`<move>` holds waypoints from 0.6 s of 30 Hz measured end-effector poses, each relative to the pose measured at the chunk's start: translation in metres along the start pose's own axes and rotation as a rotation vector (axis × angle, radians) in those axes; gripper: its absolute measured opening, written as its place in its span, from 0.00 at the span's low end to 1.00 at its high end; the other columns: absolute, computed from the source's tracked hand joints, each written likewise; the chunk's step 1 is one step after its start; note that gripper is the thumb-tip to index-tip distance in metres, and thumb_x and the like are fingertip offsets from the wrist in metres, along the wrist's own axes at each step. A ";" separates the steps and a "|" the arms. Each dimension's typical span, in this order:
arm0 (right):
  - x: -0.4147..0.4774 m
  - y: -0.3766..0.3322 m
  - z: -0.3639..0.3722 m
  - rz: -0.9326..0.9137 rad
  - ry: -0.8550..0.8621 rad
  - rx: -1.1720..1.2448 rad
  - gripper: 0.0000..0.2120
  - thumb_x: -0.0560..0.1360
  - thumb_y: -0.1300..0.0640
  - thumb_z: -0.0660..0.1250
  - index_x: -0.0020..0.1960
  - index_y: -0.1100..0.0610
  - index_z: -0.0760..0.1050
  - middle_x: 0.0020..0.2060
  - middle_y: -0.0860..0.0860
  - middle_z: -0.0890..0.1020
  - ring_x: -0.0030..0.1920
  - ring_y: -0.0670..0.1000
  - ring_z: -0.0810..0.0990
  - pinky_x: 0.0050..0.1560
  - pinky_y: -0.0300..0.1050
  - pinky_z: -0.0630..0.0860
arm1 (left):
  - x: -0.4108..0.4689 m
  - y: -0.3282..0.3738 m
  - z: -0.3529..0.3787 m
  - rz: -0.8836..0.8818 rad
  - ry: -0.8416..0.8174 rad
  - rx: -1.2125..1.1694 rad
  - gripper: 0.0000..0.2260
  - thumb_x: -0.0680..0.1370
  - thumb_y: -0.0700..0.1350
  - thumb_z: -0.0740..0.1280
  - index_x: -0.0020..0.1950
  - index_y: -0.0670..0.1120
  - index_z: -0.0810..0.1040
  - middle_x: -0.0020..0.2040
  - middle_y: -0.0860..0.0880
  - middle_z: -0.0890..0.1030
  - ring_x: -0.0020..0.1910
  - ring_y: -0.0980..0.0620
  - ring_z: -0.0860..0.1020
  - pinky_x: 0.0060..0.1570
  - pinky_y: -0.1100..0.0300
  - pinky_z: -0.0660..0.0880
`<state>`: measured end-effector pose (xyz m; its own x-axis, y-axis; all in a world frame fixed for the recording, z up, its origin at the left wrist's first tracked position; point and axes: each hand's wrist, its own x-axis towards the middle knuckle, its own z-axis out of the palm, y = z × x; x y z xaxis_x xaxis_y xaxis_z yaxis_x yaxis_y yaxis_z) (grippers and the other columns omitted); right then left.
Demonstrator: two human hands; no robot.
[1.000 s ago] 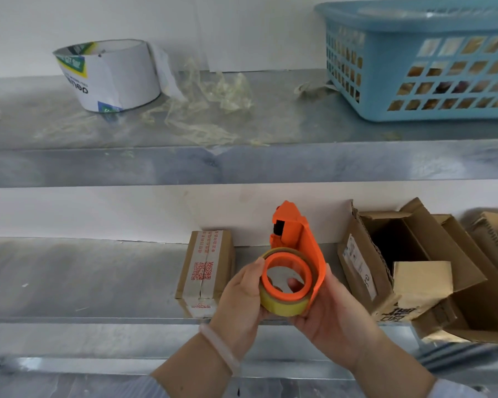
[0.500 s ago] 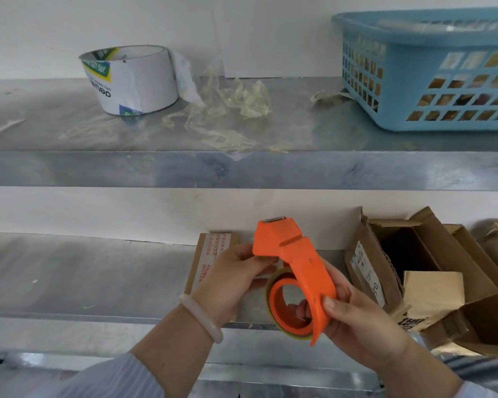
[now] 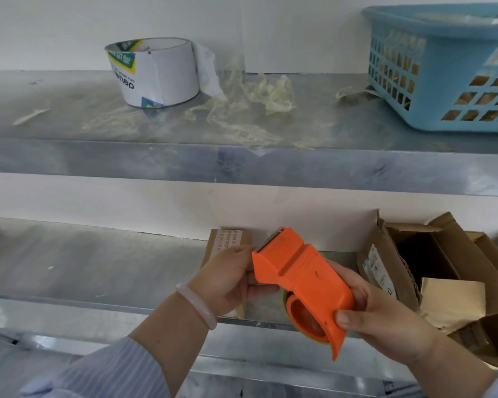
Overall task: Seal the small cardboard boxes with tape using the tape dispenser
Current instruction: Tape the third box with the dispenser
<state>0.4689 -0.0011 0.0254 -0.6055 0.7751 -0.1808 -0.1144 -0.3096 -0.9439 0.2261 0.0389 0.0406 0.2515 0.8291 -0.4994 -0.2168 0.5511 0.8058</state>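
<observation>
I hold an orange tape dispenser [image 3: 301,280] in front of the lower shelf, its metal blade end pointing up and left. My right hand [image 3: 377,314] grips its rear body, thumb on the side near the tape roll [image 3: 306,326]. My left hand [image 3: 230,278] pinches the blade end with curled fingers. A small cardboard box [image 3: 227,239] with red print on white tape lies on the lower shelf, mostly hidden behind my left hand.
Opened, torn cardboard boxes [image 3: 431,271] crowd the lower shelf at right. On the upper shelf [image 3: 242,162] stand a white tape roll [image 3: 156,73], crumpled clear tape scraps [image 3: 253,101] and a blue plastic basket [image 3: 443,67].
The dispenser has been turned from upright, showing the roll's open side, to lying tilted with its orange back up. My left hand moved from the roll to the blade end.
</observation>
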 end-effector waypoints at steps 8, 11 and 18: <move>0.009 -0.027 0.000 -0.032 -0.098 -0.148 0.39 0.69 0.52 0.78 0.75 0.42 0.63 0.70 0.52 0.74 0.67 0.57 0.75 0.60 0.47 0.76 | 0.003 0.004 -0.007 -0.015 0.016 -0.093 0.13 0.83 0.42 0.61 0.46 0.42 0.83 0.42 0.40 0.81 0.38 0.44 0.83 0.34 0.51 0.82; 0.010 -0.027 0.000 -0.020 -0.030 -0.166 0.44 0.66 0.50 0.80 0.75 0.37 0.61 0.70 0.48 0.73 0.67 0.56 0.75 0.61 0.51 0.76 | 0.003 0.004 -0.007 -0.015 0.042 -0.086 0.17 0.83 0.41 0.60 0.40 0.44 0.86 0.42 0.40 0.80 0.39 0.44 0.82 0.33 0.52 0.81; 0.003 -0.031 0.010 -0.058 0.052 -0.296 0.27 0.67 0.62 0.76 0.62 0.42 0.78 0.62 0.40 0.78 0.62 0.47 0.78 0.53 0.41 0.78 | -0.005 0.007 -0.004 -0.014 0.049 -0.020 0.16 0.82 0.46 0.62 0.39 0.43 0.82 0.40 0.40 0.76 0.37 0.43 0.77 0.30 0.53 0.80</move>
<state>0.4628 0.0059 0.0567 -0.5627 0.8163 -0.1305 0.0915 -0.0953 -0.9912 0.2195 0.0392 0.0479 0.2079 0.8247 -0.5259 -0.2323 0.5639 0.7925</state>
